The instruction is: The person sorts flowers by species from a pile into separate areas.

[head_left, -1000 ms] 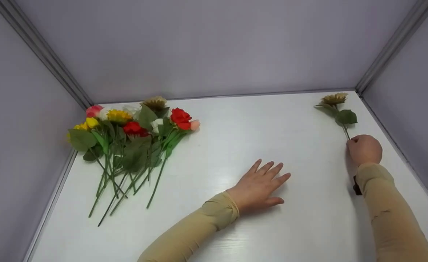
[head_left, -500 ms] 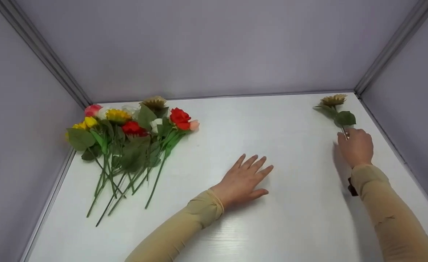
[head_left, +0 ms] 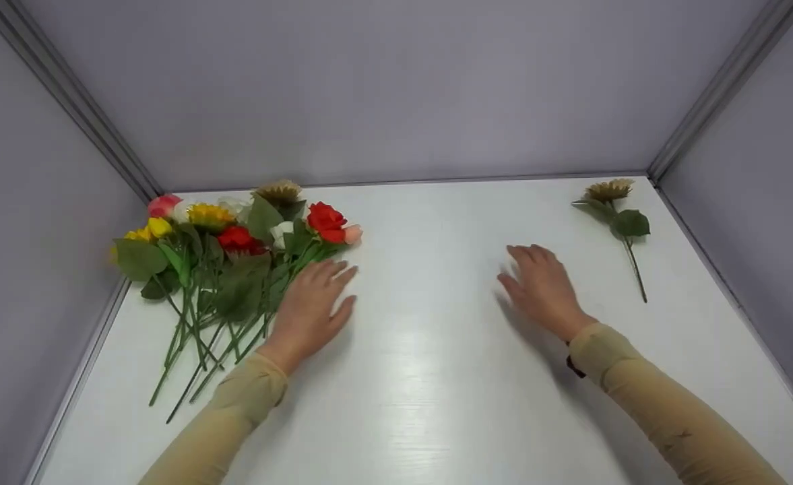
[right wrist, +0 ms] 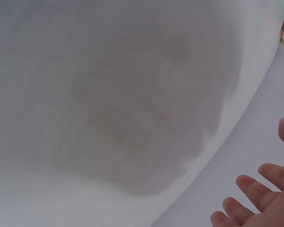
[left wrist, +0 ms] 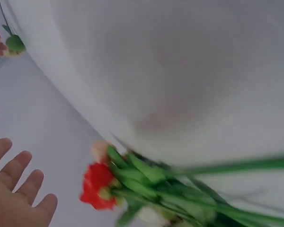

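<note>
A bunch of artificial flowers lies at the table's back left: red, yellow, pink and white heads on green stems. My left hand is flat and open at the bunch's right edge, its fingers beside the stems below a red rose. In the left wrist view, my left hand's fingers show beside the red rose and the green stems. A single tan sunflower lies alone at the back right. My right hand hovers open to its left, holding nothing. The right wrist view shows its fingertips over bare table.
The white table is enclosed by grey walls on the left, back and right, with metal strips in the corners. The single sunflower's stem points toward the front, close to the right wall.
My right hand let go of the single sunflower's stem and moved left, away from it. My left hand slid left from mid-table to the bunch's edge.
</note>
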`<state>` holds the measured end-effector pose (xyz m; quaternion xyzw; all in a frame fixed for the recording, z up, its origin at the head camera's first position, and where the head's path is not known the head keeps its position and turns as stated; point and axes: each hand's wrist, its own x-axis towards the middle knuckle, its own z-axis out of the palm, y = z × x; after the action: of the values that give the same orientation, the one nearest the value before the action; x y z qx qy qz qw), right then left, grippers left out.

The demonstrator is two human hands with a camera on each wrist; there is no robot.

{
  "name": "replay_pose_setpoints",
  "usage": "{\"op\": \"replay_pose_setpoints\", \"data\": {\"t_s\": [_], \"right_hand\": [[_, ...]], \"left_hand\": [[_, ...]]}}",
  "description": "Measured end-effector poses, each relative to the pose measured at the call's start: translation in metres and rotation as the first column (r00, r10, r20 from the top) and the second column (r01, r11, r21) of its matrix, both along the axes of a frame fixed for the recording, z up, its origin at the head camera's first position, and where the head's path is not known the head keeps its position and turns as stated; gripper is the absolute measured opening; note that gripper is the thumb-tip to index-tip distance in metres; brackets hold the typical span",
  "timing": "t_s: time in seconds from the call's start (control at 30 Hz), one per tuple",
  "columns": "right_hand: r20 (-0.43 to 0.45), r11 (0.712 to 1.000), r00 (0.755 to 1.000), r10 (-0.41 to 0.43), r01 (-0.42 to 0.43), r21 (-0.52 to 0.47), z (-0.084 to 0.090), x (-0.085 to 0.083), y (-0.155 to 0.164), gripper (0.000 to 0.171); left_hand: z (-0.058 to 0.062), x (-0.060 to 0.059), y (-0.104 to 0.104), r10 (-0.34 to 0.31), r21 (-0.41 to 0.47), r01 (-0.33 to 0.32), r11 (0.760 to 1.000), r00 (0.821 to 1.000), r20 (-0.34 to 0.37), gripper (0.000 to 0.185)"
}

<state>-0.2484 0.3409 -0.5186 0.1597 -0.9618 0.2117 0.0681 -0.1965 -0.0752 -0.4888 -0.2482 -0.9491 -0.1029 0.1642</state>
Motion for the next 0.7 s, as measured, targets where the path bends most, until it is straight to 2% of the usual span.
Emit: {"op": "replay_pose_setpoints", "data": {"t_s": [0.1,0.17,0.27,0.37,0.47,0.57,0.7], "right_hand": [[0.004,0.993,0.994,0.107,-0.107,0.059,0.001,0.015,-0.035,0.063],[0.003,0.981,0.985,0.172,-0.171,0.089,0.001,0.026,-0.057,0.065],[0.003,0.951,0.96,0.278,-0.276,0.14,0.001,0.042,-0.091,0.067],[0.013,0.9,0.92,0.391,-0.386,0.202,0.001,0.054,-0.125,0.068],[0.014,0.837,0.866,0.499,-0.487,0.251,0.003,0.063,-0.157,0.07],[0.004,0.784,0.818,0.576,-0.553,0.283,0.008,0.069,-0.185,0.071],[-0.006,0.754,0.788,0.616,-0.588,0.293,0.017,0.075,-0.214,0.071]], "left_hand": [[0.006,-0.002,-0.054,0.134,0.074,-0.13,0.989,0.99,-0.043,0.038],[0.01,-0.005,-0.089,0.249,0.113,-0.245,0.963,0.968,-0.022,0.034],[0.014,-0.006,-0.137,0.413,0.13,-0.417,0.899,0.909,0.061,0.034],[0.015,-0.006,-0.172,0.52,0.094,-0.537,0.838,0.839,0.162,0.036],[0.014,-0.005,-0.194,0.565,0.055,-0.596,0.801,0.783,0.261,0.034],[0.012,-0.004,-0.204,0.571,0.043,-0.621,0.783,0.744,0.348,0.033],[0.009,-0.003,-0.207,0.552,0.053,-0.637,0.769,0.704,0.447,0.037]]}}
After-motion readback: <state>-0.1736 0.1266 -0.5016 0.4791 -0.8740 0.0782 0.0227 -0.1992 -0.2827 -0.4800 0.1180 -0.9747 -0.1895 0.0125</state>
